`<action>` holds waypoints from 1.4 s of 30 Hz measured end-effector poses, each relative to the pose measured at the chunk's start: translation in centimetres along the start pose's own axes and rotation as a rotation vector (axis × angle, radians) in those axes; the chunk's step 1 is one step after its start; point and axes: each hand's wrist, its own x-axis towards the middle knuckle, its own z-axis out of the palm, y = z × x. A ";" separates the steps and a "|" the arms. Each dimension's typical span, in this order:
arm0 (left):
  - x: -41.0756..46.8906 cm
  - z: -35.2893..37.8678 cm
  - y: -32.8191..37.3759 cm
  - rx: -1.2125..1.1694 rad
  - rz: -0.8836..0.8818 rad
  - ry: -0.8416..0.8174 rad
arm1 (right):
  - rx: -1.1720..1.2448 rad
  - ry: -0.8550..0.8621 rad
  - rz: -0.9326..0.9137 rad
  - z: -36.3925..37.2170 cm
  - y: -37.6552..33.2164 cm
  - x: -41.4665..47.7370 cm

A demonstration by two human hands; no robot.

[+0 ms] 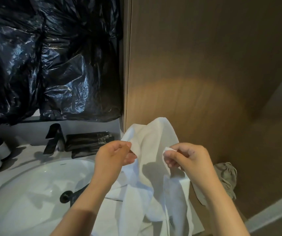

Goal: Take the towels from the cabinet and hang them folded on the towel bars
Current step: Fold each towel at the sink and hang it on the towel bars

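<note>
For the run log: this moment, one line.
left hand: pinches white towel | right hand: pinches its corner | status: not yet hung

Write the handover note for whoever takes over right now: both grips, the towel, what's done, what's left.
Left grip: pinches the white towel at its upper edge.
Right grip: pinches a corner of the towel.
Towel: held up unfolded in front of the wood-grain panel, to the right of the sink; its lower part hangs down out of frame.
Done: one towel is out and in hand.
Left: fold it and hang it on a bar. No towel bar is in view.
</note>
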 end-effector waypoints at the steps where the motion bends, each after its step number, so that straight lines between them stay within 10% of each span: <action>1: -0.2 -0.1 0.2 -0.025 0.009 -0.020 | 0.000 -0.011 -0.014 -0.1 -0.6 -0.1; 42: -3.1 -0.7 1.5 0.113 0.292 -0.372 | -0.024 -0.137 -0.027 1.6 -4.0 -0.5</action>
